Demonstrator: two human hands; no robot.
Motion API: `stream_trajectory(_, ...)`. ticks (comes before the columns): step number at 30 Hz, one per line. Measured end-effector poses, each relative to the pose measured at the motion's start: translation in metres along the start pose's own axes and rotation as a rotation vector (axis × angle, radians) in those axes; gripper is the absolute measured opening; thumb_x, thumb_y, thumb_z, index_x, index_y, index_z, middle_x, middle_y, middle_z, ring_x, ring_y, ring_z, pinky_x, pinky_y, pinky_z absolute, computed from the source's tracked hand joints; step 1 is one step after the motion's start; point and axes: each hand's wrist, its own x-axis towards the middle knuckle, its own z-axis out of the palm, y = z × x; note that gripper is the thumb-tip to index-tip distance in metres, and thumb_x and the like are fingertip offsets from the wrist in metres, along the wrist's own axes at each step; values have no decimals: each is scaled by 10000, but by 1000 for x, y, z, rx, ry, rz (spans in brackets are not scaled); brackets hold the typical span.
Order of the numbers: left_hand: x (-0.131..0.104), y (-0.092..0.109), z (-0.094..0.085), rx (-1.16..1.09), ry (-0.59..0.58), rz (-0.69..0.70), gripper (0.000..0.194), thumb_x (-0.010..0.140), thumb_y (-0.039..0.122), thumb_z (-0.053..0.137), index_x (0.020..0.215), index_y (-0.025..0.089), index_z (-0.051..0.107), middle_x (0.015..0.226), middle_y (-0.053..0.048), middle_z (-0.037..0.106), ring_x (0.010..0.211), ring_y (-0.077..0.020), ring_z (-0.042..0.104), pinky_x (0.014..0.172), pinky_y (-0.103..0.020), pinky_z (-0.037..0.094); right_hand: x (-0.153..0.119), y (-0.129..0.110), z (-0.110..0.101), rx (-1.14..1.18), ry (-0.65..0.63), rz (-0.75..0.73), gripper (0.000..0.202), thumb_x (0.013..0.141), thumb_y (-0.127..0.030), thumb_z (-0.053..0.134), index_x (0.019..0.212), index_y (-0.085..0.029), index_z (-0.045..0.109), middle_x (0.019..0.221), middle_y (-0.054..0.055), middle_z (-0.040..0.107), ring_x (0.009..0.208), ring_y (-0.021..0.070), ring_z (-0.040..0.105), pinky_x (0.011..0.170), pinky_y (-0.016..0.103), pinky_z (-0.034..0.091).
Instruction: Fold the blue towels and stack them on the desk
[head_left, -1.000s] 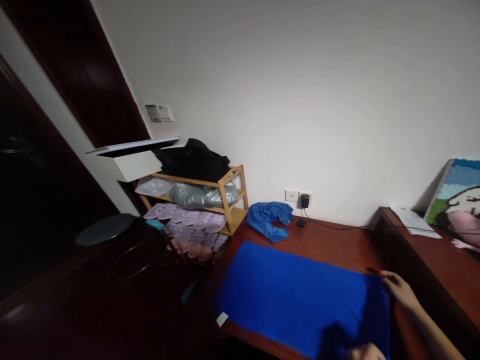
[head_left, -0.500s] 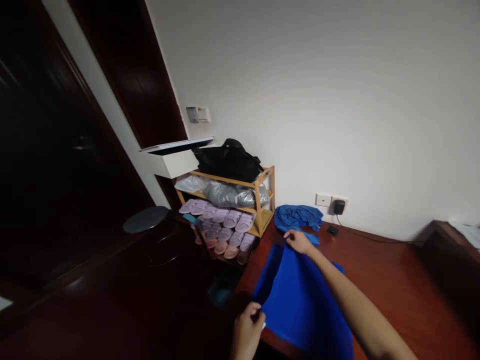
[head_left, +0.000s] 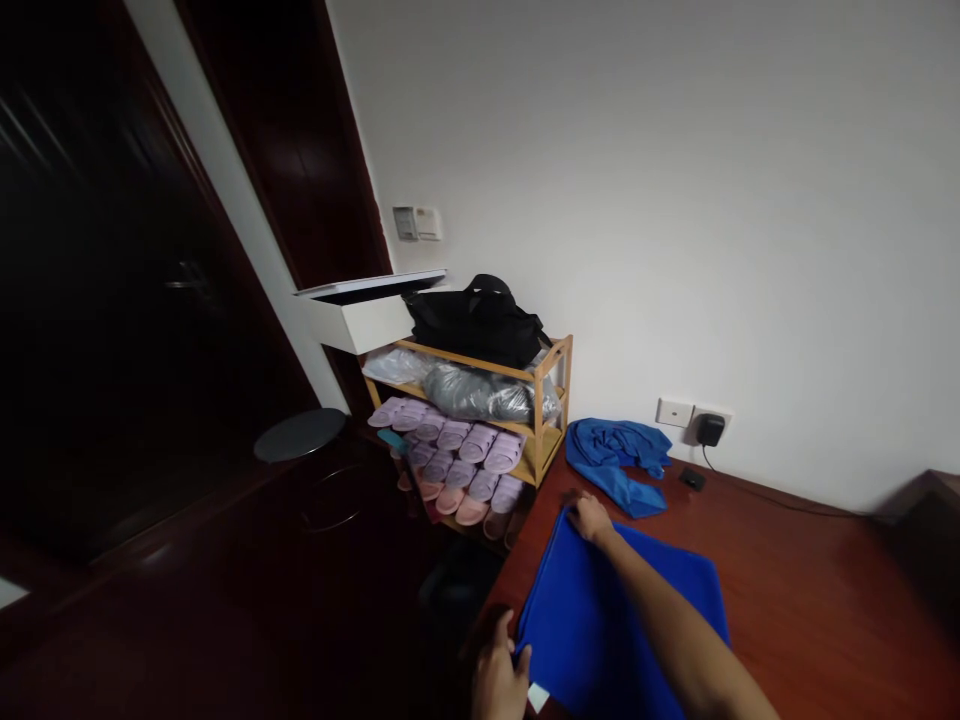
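Observation:
A bright blue cloth (head_left: 577,600) lies folded over on the near left part of the reddish-brown table, its layers meeting along the left edge. My right hand (head_left: 591,518) is closed on its far left corner, the fingertips partly in shadow. At the near left corner is my left hand (head_left: 501,672), thumb and index finger on either side of the cloth's edge. A small white tag (head_left: 538,696) sticks out beside that thumb. My right forearm crosses above the cloth and hides part of it. Farther back lies a crumpled blue fabric piece (head_left: 619,455), touched by neither hand.
Against the wall, a black plug (head_left: 710,430) sits in a socket, its cable running right along the table (head_left: 817,590). Left of the table stands a wooden rack (head_left: 538,420) with slippers, plastic-wrapped things and a black bag (head_left: 480,325). A round stool (head_left: 300,436) stands farther left.
The cloth's raised, gaping left edge has come down flat, its layers now together. My right hand has lowered with its corner. The view has shifted slightly, uncovering more of the crumpled fabric.

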Motion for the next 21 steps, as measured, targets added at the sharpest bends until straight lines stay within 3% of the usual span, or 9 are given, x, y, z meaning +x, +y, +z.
stream_trajectory(4,1,10,-28,-291,-45,38,475,772,550,621,1024,174,763,1060,-137,803,1041,-296,740,923,-350,565,-21,-10,-43,172,36,-49,213,844,-212,618,1019,-177,734,1104,111,708,1069,245,652,963,360,492)
stream_trajectory(8,-7,42,-71,-463,72,159,598,638,783,673,763,205,755,823,-109,806,862,-311,751,830,-403,596,-75,-4,-127,349,55,-132,237,809,-386,703,932,-184,721,912,61,735,858,217,678,806,343,545)
stream_trajectory(12,-28,92,-124,-511,117,303,533,671,730,718,778,209,744,810,-75,797,815,-283,752,760,-384,612,-163,2,-220,468,109,-173,438,752,-593,758,912,-187,719,876,51,737,848,214,678,783,342,551)
stream_trajectory(15,-50,131,-158,-524,116,433,441,698,641,751,783,209,731,834,-62,790,847,-267,757,789,-363,616,-237,-10,-275,493,164,-181,440,766,-612,768,910,-197,739,914,48,752,879,211,678,831,344,542)
stream_trajectory(18,-73,168,-186,-502,91,556,365,731,570,759,800,212,735,828,-47,787,846,-248,754,791,-336,611,-301,-27,-312,496,236,-160,433,773,-616,772,917,-208,761,947,56,769,897,219,685,843,347,545)
stream_trajectory(21,-93,204,-209,-446,101,642,318,762,531,755,804,216,744,801,-29,780,796,-222,734,744,-306,597,-346,-41,-335,496,366,-127,495,747,-660,769,943,-206,772,941,72,775,894,235,697,831,358,563)
